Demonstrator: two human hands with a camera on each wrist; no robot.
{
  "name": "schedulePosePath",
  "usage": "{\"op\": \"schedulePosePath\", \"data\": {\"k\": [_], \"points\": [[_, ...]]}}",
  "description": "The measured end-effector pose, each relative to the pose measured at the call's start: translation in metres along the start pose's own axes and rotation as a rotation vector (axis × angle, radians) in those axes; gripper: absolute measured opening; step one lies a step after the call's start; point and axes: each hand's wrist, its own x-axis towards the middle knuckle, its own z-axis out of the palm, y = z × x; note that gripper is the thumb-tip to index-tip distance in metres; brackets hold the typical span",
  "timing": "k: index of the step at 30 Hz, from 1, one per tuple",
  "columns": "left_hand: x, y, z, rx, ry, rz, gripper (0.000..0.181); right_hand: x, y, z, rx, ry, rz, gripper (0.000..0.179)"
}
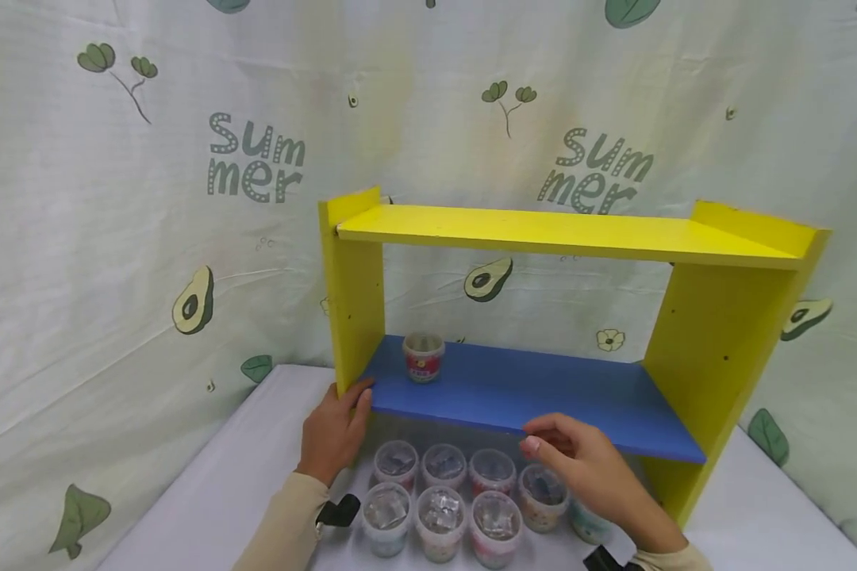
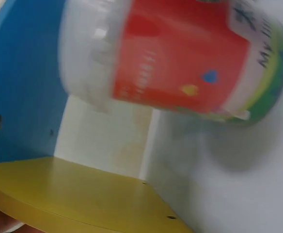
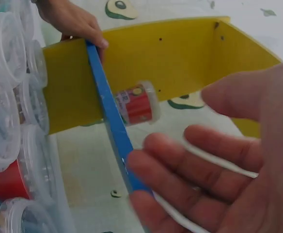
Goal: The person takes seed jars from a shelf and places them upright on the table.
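My left hand (image 1: 336, 428) grips the shelf unit where its yellow left side panel (image 1: 357, 309) meets the front of the blue board (image 1: 536, 392). In the right wrist view, its fingers bend around that edge. Close to the blue board's front edge hovers my right hand (image 1: 589, 468); its palm is bare and the fingers are loosely bent in the right wrist view. A single small plastic tub (image 1: 423, 358) with a red label stands upright near the left end of the blue board. Several clear-lidded tubs (image 1: 439, 519) stand in rows below the board, nearest my right hand.
A yellow top shelf (image 1: 528, 230) spans the unit above the blue board. The yellow right side panel (image 1: 721, 333) rises beyond my right hand. White cloth covers the table (image 1: 214, 484), and a printed curtain (image 1: 271, 262) hangs behind.
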Motion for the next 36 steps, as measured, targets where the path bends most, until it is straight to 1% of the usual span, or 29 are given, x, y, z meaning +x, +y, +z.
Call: {"op": "schedulePosePath", "data": {"k": [3, 5, 7, 8, 12, 16, 20, 24, 28, 31, 36], "points": [[0.001, 0.002, -0.003, 0.019, 0.001, -0.007, 0.032, 0.006, -0.002, 0.003, 0.045, 0.073, -0.068, 0.031], [0.002, 0.003, -0.004, 0.032, -0.01, -0.021, 0.034, 0.01, -0.002, 0.003, 0.071, 0.112, -0.108, 0.03], [0.001, 0.003, -0.004, 0.046, -0.023, -0.036, 0.036, 0.016, -0.003, 0.003, 0.08, 0.128, -0.131, 0.031], [0.001, 0.004, -0.004, 0.051, -0.026, -0.045, 0.037, 0.02, -0.003, 0.004, 0.088, 0.125, -0.125, 0.031], [-0.002, 0.004, -0.004, 0.061, -0.04, -0.07, 0.039, 0.035, -0.004, 0.002, 0.122, 0.056, -0.079, 0.038], [-0.003, 0.004, -0.004, 0.056, -0.034, -0.067, 0.039, 0.054, -0.007, -0.001, 0.191, -0.027, -0.003, 0.046], [-0.002, 0.001, -0.003, 0.051, 0.01, -0.031, 0.036, 0.069, -0.01, -0.003, 0.268, -0.089, 0.089, 0.055], [-0.003, -0.001, -0.003, 0.048, 0.046, 0.012, 0.034, 0.078, -0.012, -0.006, 0.365, -0.132, 0.147, 0.06], [-0.004, -0.003, -0.006, 0.035, 0.066, 0.022, 0.033, 0.083, -0.014, -0.008, 0.42, -0.168, 0.173, 0.062], [-0.006, -0.005, -0.007, 0.014, 0.071, 0.017, 0.032, 0.085, -0.015, -0.008, 0.411, -0.188, 0.176, 0.061], [-0.009, -0.006, -0.001, -0.017, 0.058, 0.003, 0.032, 0.085, -0.014, -0.005, 0.36, -0.196, 0.158, 0.059]]}}
